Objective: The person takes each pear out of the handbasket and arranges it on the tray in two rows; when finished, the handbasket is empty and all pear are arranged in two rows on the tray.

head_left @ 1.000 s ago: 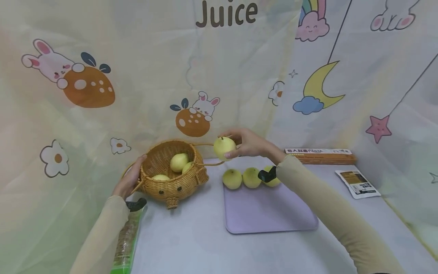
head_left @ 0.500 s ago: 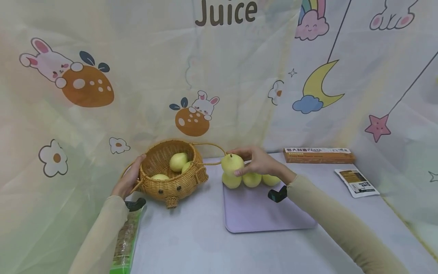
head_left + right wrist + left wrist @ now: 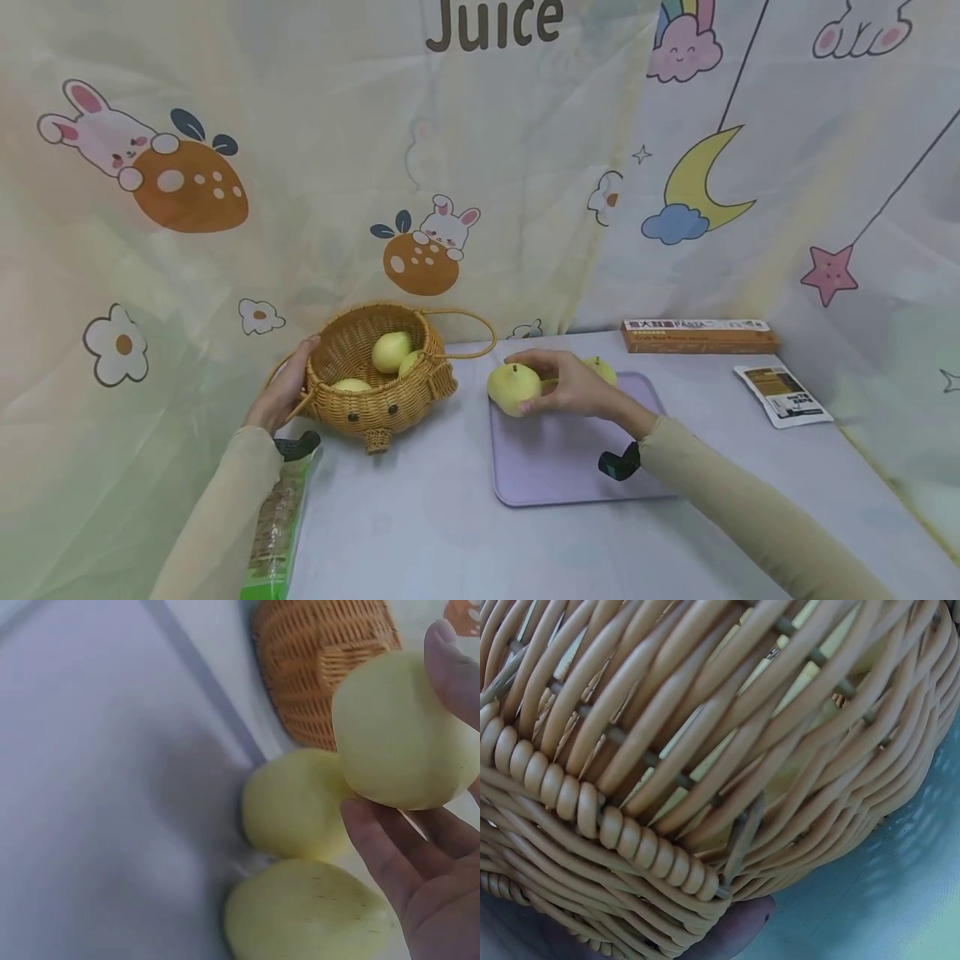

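My right hand (image 3: 570, 385) pinches a pale yellow-green pear (image 3: 514, 389) between thumb and fingers, over the far left corner of the lilac tray (image 3: 555, 479). In the right wrist view, two more pears (image 3: 296, 802) (image 3: 307, 911) lie close under the held pear (image 3: 401, 735). One of the tray's pears (image 3: 600, 370) shows behind my hand in the head view. At the left, my left hand (image 3: 283, 387) grips the side of an animal-faced wicker basket (image 3: 375, 408). Several pears (image 3: 392, 352) are inside it. The basket's weave (image 3: 705, 735) fills most of the left wrist view, a fingertip (image 3: 742, 926) below it.
A green-edged packet (image 3: 273, 533) lies under my left forearm. At the back right stand a long pasta box (image 3: 701, 337) and a small pouch (image 3: 782, 396). A printed cloth (image 3: 525, 167) hangs behind the table. The basket's right handle (image 3: 483, 333) sticks out toward the tray.
My right hand has carried the pear from beside the basket's handle down and to the right, over the row of pears on the tray. My left hand and the basket have stayed put.
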